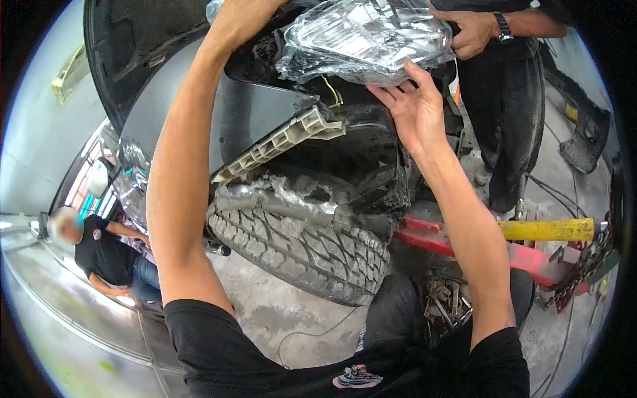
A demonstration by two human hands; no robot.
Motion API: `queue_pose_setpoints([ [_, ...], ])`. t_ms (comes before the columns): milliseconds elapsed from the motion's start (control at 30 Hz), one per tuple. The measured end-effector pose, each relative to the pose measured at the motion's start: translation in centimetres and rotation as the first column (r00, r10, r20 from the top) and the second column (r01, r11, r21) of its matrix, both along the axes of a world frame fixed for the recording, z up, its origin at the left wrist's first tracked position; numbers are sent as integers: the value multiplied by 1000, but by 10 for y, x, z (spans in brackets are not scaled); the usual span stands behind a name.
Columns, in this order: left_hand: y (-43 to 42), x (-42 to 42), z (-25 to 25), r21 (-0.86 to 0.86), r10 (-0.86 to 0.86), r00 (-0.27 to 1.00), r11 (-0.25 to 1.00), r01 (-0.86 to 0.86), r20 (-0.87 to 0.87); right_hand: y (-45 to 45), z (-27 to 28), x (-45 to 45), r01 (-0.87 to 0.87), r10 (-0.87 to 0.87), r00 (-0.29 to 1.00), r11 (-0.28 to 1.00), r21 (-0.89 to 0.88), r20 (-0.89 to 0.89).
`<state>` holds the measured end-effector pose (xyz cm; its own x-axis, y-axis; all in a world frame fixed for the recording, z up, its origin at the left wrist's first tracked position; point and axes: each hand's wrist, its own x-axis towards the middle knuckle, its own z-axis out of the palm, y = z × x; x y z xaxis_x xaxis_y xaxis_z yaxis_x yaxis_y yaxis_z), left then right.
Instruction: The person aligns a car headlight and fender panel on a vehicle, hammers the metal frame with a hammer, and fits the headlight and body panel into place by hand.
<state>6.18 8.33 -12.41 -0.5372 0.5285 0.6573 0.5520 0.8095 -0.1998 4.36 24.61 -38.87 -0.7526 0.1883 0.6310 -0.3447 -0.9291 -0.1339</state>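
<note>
A headlight unit wrapped in clear plastic film (368,40) is at the top centre, above the front of a vehicle. Beneath its lower right edge, my right hand (418,109) touches the film with fingers apart, palm up. My left hand (249,16) reaches to the top edge of the view, left of the headlight; its fingers are out of sight. Another person's hand (468,32), with a dark watch, holds the headlight's right side. Below lie a pale ribbed bracket (285,142), a yellow wire (332,91) and the grey fender (255,116).
A dusty tyre (298,249) sits below the wheel arch. Right of it are a red metal arm (424,235), a yellow bar (547,229) and chains (587,265). Tools (451,302) lie near my knees. Another person (109,255) stands at the left.
</note>
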Motion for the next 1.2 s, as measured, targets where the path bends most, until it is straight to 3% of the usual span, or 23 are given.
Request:
queue_pose_setpoints([
  [100, 6, 4, -1, 76, 120, 992, 989, -123, 38, 0, 3, 2, -18, 18, 1000, 1000, -4, 8],
  [267, -1, -10, 0, -87, 85, 976, 991, -104, -200, 2, 3, -3, -48, 48, 999, 998, 28, 6],
  [367, 7, -2, -2, -40, 182, 968, 981, -191, -172, 3, 5, -2, -54, 54, 998, 998, 25, 19],
  [600, 8, 6, -7, 52, 148, 984, 988, -144, -102, -3, 18, 5, -43, 45, 998, 998, -35, 44],
  [700, 8, 10, -13, 22, 101, 986, 995, -99, -135, -5, 17, 0, -41, 44, 997, 997, -59, 60],
  [767, 9, 17, -25, 186, -150, 979, 967, 174, -136, -5, 17, -2, -15, 16, 999, 999, -35, 36],
  [833, 1, 16, -30, 209, -207, 962, 947, 243, -180, -8, 17, -4, -8, 9, 999, 999, -43, 39],
  [900, -9, 31, -51, 112, -294, 913, 935, 336, -283, -7, 17, -6, 3, -1, 999, 998, -55, 43],
  [967, -18, 53, -77, -82, -326, 870, 944, 319, -371, -7, 16, -5, -4, 5, 1000, 999, -47, 28],
  [1000, -22, 64, -87, -86, -327, 870, 944, 318, -370, -8, 16, -6, -4, 6, 1000, 999, -48, 24],
  [1067, -32, 78, -102, -82, -258, 953, 965, 247, -162, -9, 13, -9, -4, 7, 999, 999, -53, 45],
  [1200, -53, 84, -101, -114, -134, 948, 988, 105, -287, -9, 15, -5, -7, 10, 998, 999, -43, 69],
])
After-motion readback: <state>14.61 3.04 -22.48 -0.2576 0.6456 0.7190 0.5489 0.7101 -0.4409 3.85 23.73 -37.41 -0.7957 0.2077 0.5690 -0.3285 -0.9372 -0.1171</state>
